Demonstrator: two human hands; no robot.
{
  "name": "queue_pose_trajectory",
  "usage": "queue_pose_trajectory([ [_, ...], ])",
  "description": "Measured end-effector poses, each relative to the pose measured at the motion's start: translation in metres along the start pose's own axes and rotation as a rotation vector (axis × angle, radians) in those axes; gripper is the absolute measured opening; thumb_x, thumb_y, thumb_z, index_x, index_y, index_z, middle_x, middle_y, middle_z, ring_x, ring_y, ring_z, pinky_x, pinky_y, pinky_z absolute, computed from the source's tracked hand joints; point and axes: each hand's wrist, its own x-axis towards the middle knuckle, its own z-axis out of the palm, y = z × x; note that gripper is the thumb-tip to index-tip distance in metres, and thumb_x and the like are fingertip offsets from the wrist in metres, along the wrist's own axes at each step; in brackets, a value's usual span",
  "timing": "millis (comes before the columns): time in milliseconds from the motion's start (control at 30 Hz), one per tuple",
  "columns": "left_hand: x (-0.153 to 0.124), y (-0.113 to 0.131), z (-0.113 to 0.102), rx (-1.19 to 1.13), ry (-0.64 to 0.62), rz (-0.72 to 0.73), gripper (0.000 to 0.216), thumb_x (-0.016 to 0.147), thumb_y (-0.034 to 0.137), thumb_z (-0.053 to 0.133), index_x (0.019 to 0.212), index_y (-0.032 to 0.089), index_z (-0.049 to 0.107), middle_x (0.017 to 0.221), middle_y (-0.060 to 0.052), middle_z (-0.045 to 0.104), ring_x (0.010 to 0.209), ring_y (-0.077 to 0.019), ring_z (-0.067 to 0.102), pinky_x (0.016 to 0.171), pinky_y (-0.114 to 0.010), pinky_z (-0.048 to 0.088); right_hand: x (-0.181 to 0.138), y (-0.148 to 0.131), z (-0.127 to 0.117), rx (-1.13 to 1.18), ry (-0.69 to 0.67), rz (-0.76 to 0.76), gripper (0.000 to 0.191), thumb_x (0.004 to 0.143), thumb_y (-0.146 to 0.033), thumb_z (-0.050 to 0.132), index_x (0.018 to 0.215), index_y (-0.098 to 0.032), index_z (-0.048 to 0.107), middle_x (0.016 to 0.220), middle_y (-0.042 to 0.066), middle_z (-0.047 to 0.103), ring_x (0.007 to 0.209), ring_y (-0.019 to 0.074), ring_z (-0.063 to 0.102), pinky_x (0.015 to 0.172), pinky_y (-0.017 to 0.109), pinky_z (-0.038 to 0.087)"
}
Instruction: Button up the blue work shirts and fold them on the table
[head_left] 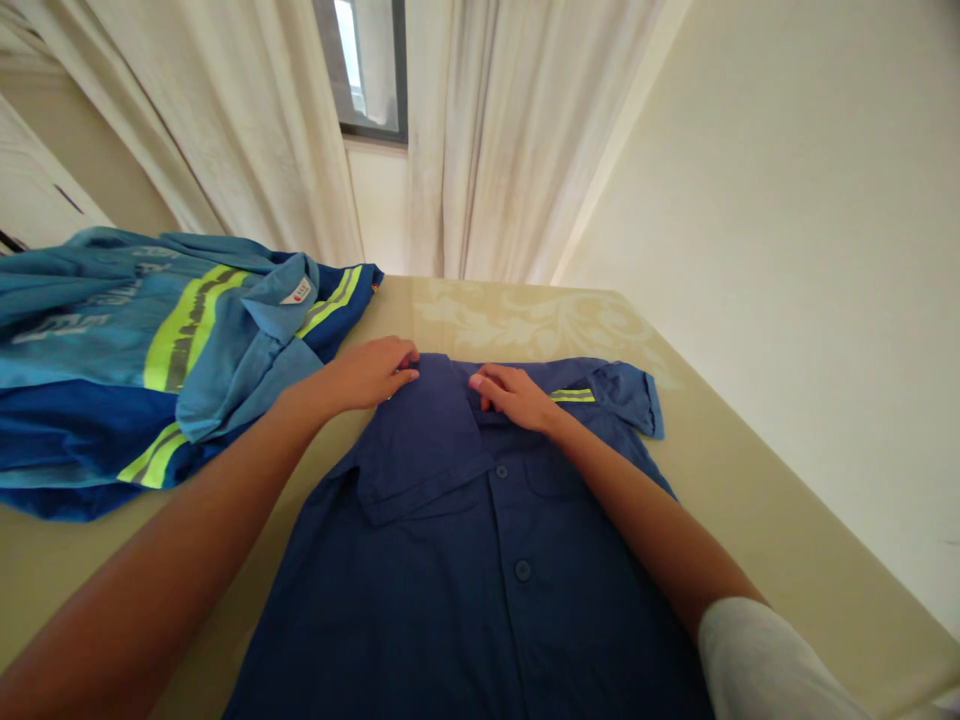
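A dark blue button-up work shirt (420, 590) lies front up, its lower part running out of view at the bottom. One sleeve (427, 440) is folded inward over the chest on the left, and the other is folded at the far right, with a yellow-and-grey reflective strip showing. My left hand (379, 372) is closed at the upper left edge of the folded sleeve, cloth between thumb and fingers. Beside the collar area, my right hand (517, 397) has its fingers curled in against the shirt. Whether they pinch cloth is hidden.
A heap of lighter blue workwear (225, 330) with yellow reflective bands lies to the left. Everything rests on a table with a beige patterned cloth (510, 310). Curtains (510, 150) and a window (367, 70) stand behind; a white wall (810, 250) rises on the right.
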Motion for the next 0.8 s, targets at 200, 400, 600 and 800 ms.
queue_pose_trajectory([
  [200, 0.014, -0.018, 0.033, 0.075, 0.010, 0.008, 0.063, 0.095, 0.051, 0.050, 0.146, 0.014, 0.055, 0.145, -0.017, 0.062, 0.135, -0.0331, 0.056, 0.118, -0.046, 0.039, -0.011, -0.036, 0.023, -0.240, 0.002, -0.115, 0.061, 0.089, -0.027, 0.079, 0.143, -0.020, 0.053, 0.099, 0.004, 0.072, 0.090, 0.0201, 0.065, 0.082, 0.031, 0.047],
  [400, -0.008, -0.024, -0.009, 0.025, -0.060, -0.072, 0.076, 0.088, 0.060, 0.055, 0.148, 0.014, 0.051, 0.146, -0.019, 0.060, 0.121, -0.0303, 0.066, 0.105, -0.039, 0.049, -0.018, -0.053, 0.032, -0.081, -0.023, -0.088, 0.063, 0.092, -0.029, 0.074, 0.148, -0.022, 0.045, 0.096, 0.001, 0.072, 0.082, 0.0176, 0.067, 0.079, 0.030, 0.047],
  [600, -0.016, -0.002, -0.018, 0.202, -0.227, -0.283, 0.073, 0.090, 0.066, 0.053, 0.142, 0.015, 0.055, 0.118, -0.017, 0.076, 0.107, -0.0336, 0.072, 0.088, -0.040, 0.054, -0.018, -0.050, 0.038, 0.107, -0.032, -0.008, 0.079, 0.093, -0.026, 0.071, 0.160, -0.020, 0.029, 0.086, -0.003, 0.070, 0.069, 0.0139, 0.063, 0.071, 0.026, 0.045],
  [800, -0.012, -0.027, -0.016, 0.286, -0.287, -0.288, 0.048, 0.089, 0.034, 0.058, 0.134, 0.018, 0.061, 0.125, -0.015, 0.075, 0.111, -0.0298, 0.072, 0.088, -0.035, 0.054, -0.019, -0.048, 0.042, 0.120, -0.057, 0.025, 0.090, 0.090, -0.032, 0.076, 0.163, -0.022, 0.025, 0.094, 0.001, 0.075, 0.074, 0.0158, 0.066, 0.074, 0.028, 0.047],
])
